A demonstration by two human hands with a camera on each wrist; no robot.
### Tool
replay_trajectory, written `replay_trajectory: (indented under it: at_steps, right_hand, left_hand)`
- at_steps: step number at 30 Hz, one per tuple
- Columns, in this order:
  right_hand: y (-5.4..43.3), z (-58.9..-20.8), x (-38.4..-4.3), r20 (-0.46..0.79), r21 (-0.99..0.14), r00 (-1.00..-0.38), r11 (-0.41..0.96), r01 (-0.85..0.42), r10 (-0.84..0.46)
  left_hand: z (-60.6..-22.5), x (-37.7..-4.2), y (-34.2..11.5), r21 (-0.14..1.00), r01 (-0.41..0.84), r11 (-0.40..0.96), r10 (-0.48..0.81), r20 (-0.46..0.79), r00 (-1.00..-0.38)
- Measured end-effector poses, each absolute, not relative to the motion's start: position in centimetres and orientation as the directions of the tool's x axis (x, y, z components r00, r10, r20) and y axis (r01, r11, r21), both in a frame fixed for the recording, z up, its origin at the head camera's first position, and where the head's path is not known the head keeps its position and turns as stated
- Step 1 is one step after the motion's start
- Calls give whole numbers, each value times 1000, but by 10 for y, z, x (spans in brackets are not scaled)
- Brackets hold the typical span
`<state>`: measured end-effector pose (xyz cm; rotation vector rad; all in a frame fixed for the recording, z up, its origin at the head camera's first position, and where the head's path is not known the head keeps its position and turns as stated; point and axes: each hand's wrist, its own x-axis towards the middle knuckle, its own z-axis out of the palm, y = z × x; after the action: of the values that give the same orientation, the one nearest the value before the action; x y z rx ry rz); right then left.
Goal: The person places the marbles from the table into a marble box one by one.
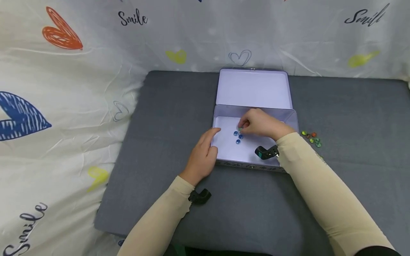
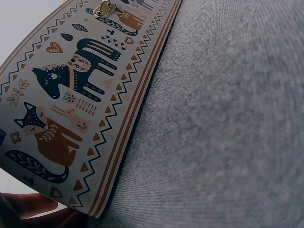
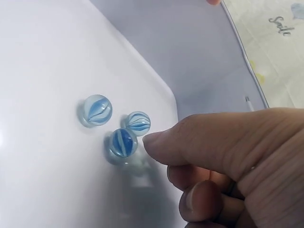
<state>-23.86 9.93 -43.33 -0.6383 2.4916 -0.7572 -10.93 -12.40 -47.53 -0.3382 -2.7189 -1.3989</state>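
An open tin box (image 1: 229,153) stands on the table, its lid folded back and its front printed with animals. Over its white floor, my right hand (image 1: 261,122) has its fingers curled, with a small green marble (image 1: 240,129) at the thumb and fingertips. Three blue marbles (image 3: 98,110) lie on the floor just beside the thumb (image 3: 166,142); the index fingertip is hidden behind the thumb. My left hand (image 1: 203,153) rests against the box's left side, fingers fairly straight, one fingertip (image 3: 213,2) showing at the rim.
Several green, yellow-green and orange marbles (image 1: 311,140) lie on the grey cloth-covered table (image 1: 166,117) to the right of the box, close to my right forearm. The upright lid (image 1: 254,88) stands at the back, near a pale printed curtain (image 1: 198,32).
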Motion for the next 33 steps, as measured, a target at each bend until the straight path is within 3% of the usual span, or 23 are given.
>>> replay_trajectory:
  at_steps: [33]
  right_hand:
    - [102,-430,-238,-283,-588,-800,755,-291,-529]
  left_hand:
    - [-476,-110,-124,791,242,562,175,172,-969]
